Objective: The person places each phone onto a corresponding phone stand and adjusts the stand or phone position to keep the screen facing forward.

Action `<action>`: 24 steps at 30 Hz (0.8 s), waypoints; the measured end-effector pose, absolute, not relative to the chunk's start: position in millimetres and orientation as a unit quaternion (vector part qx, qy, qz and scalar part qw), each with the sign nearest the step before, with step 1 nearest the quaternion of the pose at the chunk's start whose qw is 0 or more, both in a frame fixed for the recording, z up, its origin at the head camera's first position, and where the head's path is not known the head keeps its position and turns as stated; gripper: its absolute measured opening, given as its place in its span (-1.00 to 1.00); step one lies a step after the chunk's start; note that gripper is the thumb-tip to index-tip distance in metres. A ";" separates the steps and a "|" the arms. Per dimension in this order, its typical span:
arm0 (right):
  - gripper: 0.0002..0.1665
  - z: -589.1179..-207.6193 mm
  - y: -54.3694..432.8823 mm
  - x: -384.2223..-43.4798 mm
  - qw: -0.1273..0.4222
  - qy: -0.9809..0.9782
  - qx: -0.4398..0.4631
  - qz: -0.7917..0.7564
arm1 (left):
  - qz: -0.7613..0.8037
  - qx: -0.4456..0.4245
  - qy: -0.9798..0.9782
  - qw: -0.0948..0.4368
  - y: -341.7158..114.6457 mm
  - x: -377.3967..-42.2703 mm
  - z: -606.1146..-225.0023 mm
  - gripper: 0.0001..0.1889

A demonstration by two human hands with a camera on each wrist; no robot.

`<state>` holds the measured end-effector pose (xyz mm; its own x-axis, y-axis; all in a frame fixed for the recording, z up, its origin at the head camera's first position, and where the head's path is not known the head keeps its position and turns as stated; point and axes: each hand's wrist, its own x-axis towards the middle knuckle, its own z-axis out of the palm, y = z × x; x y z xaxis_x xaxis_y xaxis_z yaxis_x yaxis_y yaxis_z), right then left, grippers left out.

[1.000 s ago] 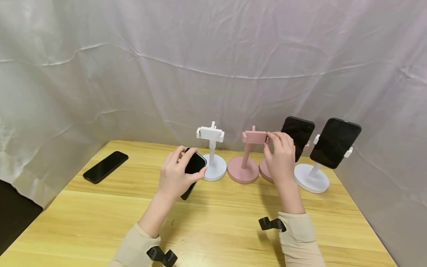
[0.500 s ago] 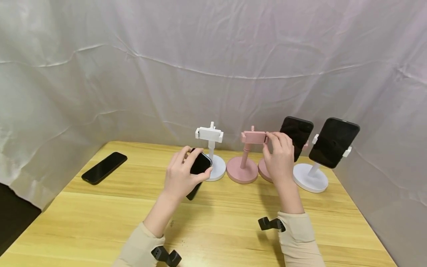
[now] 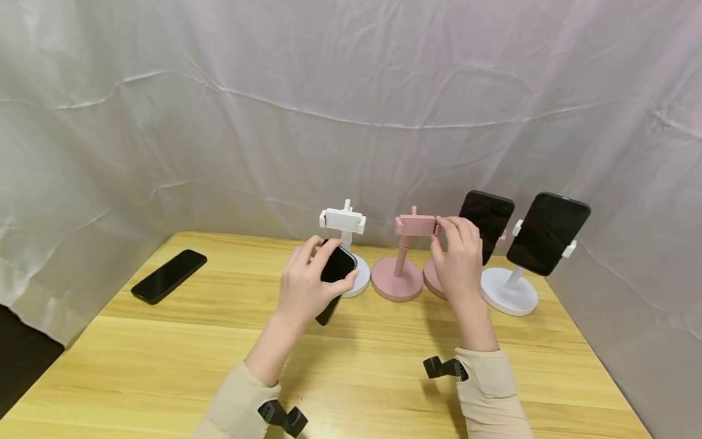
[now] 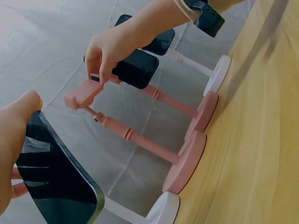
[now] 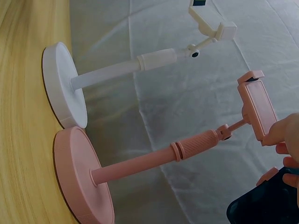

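Grey fabric point(image 3: 329, 122) is hung behind the yellow wood-grain worktop point(image 3: 384, 366). Above it, a glossy, rectangular black phone point(image 3: 339, 267), grasped by the left hand point(image 3: 308, 286), has been carried rightward, seemingly closer to the round-based pink plastic stand point(image 3: 403, 256), pinched at its clamp point(image 3: 417, 225) by the right hand point(image 3: 460, 256) near the back edge.

A hand could pass between the flat phone point(image 3: 169, 277) and left hand point(image 3: 308, 286); rightward, the leftmost white stand point(image 3: 342, 221) and adjacent pink stand point(image 3: 398, 279) block
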<state>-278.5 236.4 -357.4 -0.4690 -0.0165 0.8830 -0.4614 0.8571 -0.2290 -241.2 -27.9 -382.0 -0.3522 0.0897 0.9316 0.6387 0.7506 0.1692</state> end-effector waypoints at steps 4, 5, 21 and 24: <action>-0.64 -356.4 236.0 -278.1 0.492 -0.829 0.144 0.225 | -0.263 -0.237 -0.778 0.518 -23.9 -242.0 -378.9 -0.46; -0.64 -356.3 236.0 -277.9 0.491 -0.829 0.143 0.225 | -0.264 -0.238 -0.779 0.517 -22.7 -242.0 -378.3 -0.45; -0.64 -357.4 237.2 -278.8 0.494 -0.827 0.147 0.225 | -0.284 -0.244 -0.757 0.536 -0.6 -245.9 -365.3 -0.45; -0.64 -357.1 237.1 -278.8 0.494 -0.827 0.148 0.224 | -0.284 -0.246 -0.754 0.539 2.4 -245.9 -361.1 -0.44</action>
